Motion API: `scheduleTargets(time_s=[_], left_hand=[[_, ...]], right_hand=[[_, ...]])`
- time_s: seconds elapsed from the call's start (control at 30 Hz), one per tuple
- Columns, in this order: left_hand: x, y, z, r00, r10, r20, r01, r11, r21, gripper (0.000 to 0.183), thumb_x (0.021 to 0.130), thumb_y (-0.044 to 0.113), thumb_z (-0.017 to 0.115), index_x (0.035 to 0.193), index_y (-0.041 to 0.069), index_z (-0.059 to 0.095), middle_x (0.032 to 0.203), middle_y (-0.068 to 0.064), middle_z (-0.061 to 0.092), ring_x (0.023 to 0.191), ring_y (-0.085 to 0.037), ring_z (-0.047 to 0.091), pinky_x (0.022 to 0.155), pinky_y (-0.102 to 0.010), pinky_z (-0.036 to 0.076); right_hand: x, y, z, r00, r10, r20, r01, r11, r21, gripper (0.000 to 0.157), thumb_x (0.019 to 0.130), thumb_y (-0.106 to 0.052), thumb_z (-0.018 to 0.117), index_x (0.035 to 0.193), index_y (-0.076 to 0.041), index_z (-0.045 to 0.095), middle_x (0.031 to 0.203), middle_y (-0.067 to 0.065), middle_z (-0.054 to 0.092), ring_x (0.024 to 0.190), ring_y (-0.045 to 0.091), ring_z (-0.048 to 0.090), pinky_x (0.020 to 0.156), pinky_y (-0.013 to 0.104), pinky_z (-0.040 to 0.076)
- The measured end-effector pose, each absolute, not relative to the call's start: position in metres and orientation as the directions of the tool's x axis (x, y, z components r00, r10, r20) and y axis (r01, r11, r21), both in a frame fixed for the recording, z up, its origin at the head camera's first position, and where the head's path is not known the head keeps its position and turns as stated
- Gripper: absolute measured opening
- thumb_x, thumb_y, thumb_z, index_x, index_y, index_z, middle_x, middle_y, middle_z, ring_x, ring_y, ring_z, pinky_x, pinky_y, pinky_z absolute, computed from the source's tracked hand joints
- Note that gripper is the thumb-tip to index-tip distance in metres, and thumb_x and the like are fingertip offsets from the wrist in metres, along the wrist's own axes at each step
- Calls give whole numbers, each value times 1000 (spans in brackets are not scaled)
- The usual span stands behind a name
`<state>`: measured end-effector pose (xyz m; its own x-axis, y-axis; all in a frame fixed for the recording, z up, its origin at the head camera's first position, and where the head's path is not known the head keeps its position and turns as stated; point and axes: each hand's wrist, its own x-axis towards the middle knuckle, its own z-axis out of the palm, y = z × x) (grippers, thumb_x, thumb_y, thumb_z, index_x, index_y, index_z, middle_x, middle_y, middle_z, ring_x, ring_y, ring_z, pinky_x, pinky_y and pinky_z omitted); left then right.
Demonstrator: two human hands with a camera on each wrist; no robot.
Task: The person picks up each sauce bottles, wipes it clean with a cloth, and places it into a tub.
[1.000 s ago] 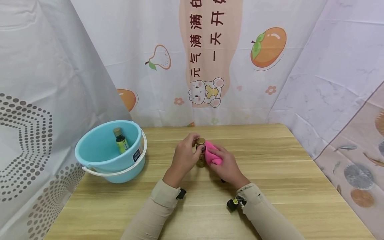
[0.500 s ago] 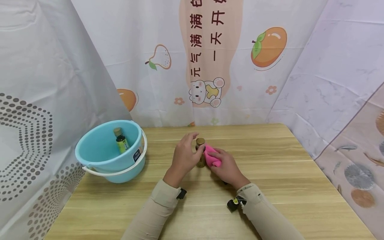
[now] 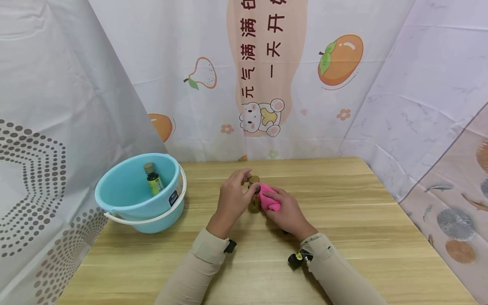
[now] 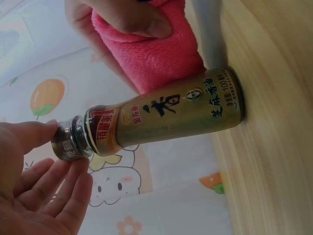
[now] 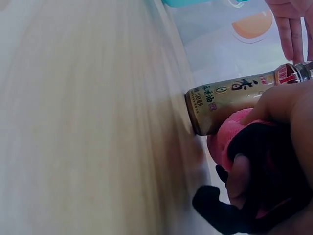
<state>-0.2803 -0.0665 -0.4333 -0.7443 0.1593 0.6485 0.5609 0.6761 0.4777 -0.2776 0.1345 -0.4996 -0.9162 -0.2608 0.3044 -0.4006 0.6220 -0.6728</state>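
Note:
A small sesame oil bottle (image 4: 171, 115) with a gold label stands upright on the table in front of me. My left hand (image 3: 233, 195) is at its top, with thumb and fingertips on either side of the brown cap (image 4: 66, 142). In my right hand (image 3: 286, 212) I hold a folded pink cloth (image 4: 151, 54), which lies against the bottle's side. The right wrist view shows the cloth by the bottle's lower body, partly hidden behind my fingers and a black strap (image 5: 264, 166).
A light blue bucket (image 3: 131, 214) with a white handle stands at the table's left. Inside it leans another bottle (image 3: 154, 180) with a brown cap and a green-yellow label. A printed curtain (image 3: 190, 114) hangs behind the wooden table (image 3: 343, 203).
The pink cloth has slid slightly down the bottle's side with my right hand. My left fingers straightened away from the cap half a second ago and have now bent back to it.

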Motion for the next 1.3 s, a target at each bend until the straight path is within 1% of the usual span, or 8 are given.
scheduleTargets(time_s=[0.27, 0.33, 0.5, 0.73, 0.83, 0.93, 1.2, 1.3], left_hand=[[-282, -67, -433, -730, 184, 658, 594, 647, 479, 37, 93, 15, 78, 127, 5, 66, 110, -8, 75, 95, -20, 77, 83, -32, 64], [-283, -66, -433, -732, 186, 656, 598, 637, 486, 36, 93, 14, 78, 126, 5, 66, 110, -8, 75, 96, -20, 77, 84, -30, 64], [-283, -66, -434, -744, 191, 640, 595, 625, 505, 33, 94, 13, 76, 124, 6, 66, 112, -8, 75, 98, -18, 77, 85, -27, 63], [-283, -66, -435, -736, 219, 641, 618, 603, 504, 31, 95, 11, 74, 123, 3, 65, 116, -10, 75, 102, -19, 76, 87, -32, 63], [-283, -67, -435, -737, 220, 639, 616, 607, 502, 30, 95, 12, 74, 123, 4, 65, 116, -9, 75, 103, -19, 76, 87, -32, 63], [-282, -67, -434, -744, 219, 631, 609, 611, 506, 29, 95, 12, 74, 123, 5, 65, 116, -8, 75, 103, -19, 76, 87, -32, 63], [-282, -67, -433, -742, 219, 633, 608, 616, 500, 28, 95, 11, 75, 121, 4, 66, 114, -8, 75, 102, -18, 76, 87, -30, 63], [-282, -67, -433, -744, 220, 631, 607, 616, 501, 28, 95, 11, 75, 121, 4, 66, 114, -9, 75, 102, -19, 76, 87, -29, 63]], right_hand=[[-276, 133, -494, -882, -236, 409, -468, 543, -697, 62, 82, -3, 77, 141, -20, 66, 147, 6, 58, 106, 20, 67, 77, 26, 59], [-276, 133, -492, -869, -226, 440, -491, 510, -706, 62, 82, -1, 76, 140, -18, 66, 146, 7, 59, 98, 19, 66, 71, 25, 58], [-275, 133, -490, -857, -186, 481, -507, 469, -723, 60, 82, 1, 74, 139, -18, 68, 149, 7, 56, 95, 20, 64, 64, 22, 56], [-274, 134, -489, -860, -161, 485, -503, 432, -749, 66, 81, 5, 73, 140, -22, 66, 152, 4, 53, 98, 21, 62, 64, 23, 56], [-274, 134, -489, -871, -165, 463, -486, 432, -760, 65, 81, 4, 73, 140, -21, 66, 152, 4, 54, 92, 20, 61, 61, 22, 55], [-275, 134, -491, -878, -177, 445, -476, 431, -767, 62, 81, 4, 74, 140, -17, 67, 152, 6, 54, 93, 20, 62, 61, 21, 54], [-279, 133, -496, -888, -209, 409, -458, 469, -755, 60, 81, 3, 75, 138, -12, 67, 151, 7, 56, 101, 22, 64, 68, 22, 57], [-280, 134, -498, -894, -221, 390, -447, 494, -746, 58, 81, 2, 76, 137, -11, 68, 150, 12, 56, 109, 25, 67, 73, 23, 59]])
